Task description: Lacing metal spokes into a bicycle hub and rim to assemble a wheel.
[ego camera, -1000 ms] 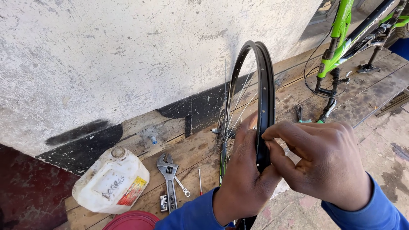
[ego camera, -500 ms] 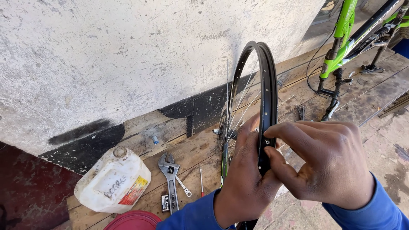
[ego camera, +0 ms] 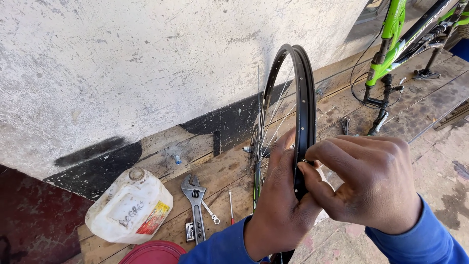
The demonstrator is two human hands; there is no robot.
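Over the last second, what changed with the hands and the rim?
Little: the right hand pulled its fingers together into a pinch at the rim's inner face. The left hand still grips the rim; wrench and jug unmoved.

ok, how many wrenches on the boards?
2. A large adjustable wrench lies beside the white jug; a small wrench lies just right of it. More may be hidden behind the hands and rim.
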